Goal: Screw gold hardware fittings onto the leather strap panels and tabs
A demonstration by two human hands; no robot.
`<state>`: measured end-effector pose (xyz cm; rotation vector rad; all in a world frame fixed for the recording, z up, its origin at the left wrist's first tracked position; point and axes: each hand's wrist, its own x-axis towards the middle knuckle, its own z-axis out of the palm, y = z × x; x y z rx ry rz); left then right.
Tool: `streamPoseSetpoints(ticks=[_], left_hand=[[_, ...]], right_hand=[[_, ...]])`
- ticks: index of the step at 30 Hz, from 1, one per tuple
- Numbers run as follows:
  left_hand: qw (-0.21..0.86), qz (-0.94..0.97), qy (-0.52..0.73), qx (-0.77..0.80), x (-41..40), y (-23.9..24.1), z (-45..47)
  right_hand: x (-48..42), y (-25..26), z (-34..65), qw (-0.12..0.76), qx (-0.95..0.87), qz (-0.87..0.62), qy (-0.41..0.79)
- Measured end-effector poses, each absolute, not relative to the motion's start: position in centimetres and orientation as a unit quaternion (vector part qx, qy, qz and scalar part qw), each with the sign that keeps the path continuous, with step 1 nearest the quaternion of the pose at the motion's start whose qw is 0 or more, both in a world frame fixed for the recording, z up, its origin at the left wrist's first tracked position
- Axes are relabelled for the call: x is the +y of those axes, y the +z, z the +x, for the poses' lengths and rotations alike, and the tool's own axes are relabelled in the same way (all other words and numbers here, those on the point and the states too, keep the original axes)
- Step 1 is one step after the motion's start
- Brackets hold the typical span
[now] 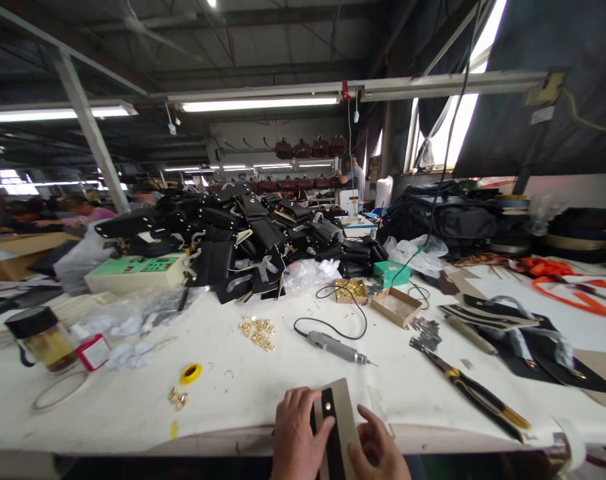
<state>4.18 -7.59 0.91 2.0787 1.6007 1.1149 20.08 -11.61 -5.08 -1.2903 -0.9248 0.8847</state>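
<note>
At the front edge of the table, a beige panel [349, 407] with a black strip [333, 437] along it stands tilted between my hands. A small gold stud [327, 405] shows near the strip's top end. My left hand [297, 430] grips the panel from the left, its thumb pressed over the strip. At the right edge is my right hand [380, 450], with its thumb on the panel's face and its index finger held away. Its other fingers are partly hidden. Beyond the panel lies a grey handheld rotary tool [335, 348] with a thin bit and a black cord.
Loose gold fittings [257, 332] and a yellow tape roll [191, 373] lie left. Pliers [467, 387], a cardboard tray [397, 307] and black strapped pieces [543, 350] lie right. A pile of black bags [253, 230] fills the back. A jar [43, 340] stands far left.
</note>
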Motion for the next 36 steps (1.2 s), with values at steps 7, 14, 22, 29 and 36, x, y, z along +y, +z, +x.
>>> streamPoseSetpoints(ticks=[7, 14, 22, 29, 36], left_hand=[[0.406, 0.552, 0.483, 0.545, -12.9, 3.4, 4.4], [0.496, 0.474, 0.518, 0.512, -14.5, 5.8, 4.1], [0.500, 0.401, 0.543, 0.543, -15.2, 5.7, 3.2], [0.558, 0.390, 0.528, 0.508, -15.7, 7.2, 3.7], [0.546, 0.439, 0.485, 0.523, -15.9, 7.7, 3.9]], right_hand=[[-15.0, 3.0, 18.0, 0.544, -0.596, -0.516, 0.288], [-16.9, 3.6, 16.6, 0.487, -0.744, -0.417, 0.186], [-17.7, 6.9, 18.4, 0.517, -0.720, -0.390, 0.250], [-14.5, 7.6, 20.7, 0.496, -0.681, -0.479, 0.246], [-14.1, 7.0, 21.3, 0.481, -0.729, -0.455, 0.173]])
